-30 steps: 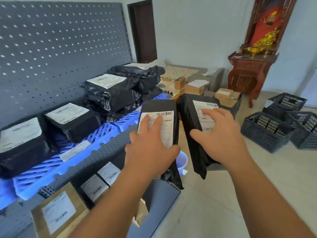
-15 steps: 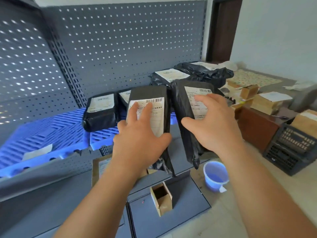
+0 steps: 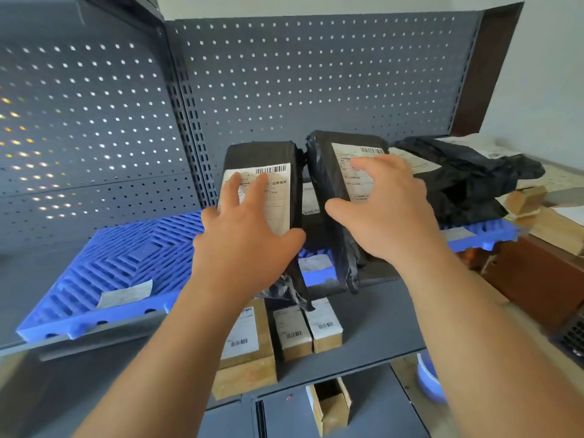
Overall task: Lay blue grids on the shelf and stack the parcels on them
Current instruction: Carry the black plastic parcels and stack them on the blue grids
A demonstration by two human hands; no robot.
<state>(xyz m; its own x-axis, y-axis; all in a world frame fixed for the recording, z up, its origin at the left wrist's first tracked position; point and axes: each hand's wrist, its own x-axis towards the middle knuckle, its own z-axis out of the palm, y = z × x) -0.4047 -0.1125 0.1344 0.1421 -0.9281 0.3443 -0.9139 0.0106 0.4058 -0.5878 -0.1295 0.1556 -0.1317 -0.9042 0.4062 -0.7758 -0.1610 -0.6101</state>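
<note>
My left hand (image 3: 243,245) grips a black parcel (image 3: 268,156) with a white barcode label, held up over the shelf. My right hand (image 3: 388,216) grips a second black labelled parcel (image 3: 322,172) right beside it. Both parcels hang above the blue grids (image 3: 120,260) that lie on the grey shelf (image 3: 94,336). The left grid is bare except for a small white label (image 3: 126,294). More black parcels (image 3: 467,181) are piled on the grid at the right, and another sits partly hidden behind the two held ones.
A grey pegboard back (image 3: 284,74) rises behind the shelf. On the lower shelf stand cardboard boxes (image 3: 249,349) with labels. A small open box (image 3: 331,406) lies on the base. A blue cup (image 3: 429,384) stands on the floor; wooden furniture (image 3: 537,279) and boxes at the right.
The view has swung left and closer to the shelf. Both hands have carried their parcels up and forward over the blue grids.
</note>
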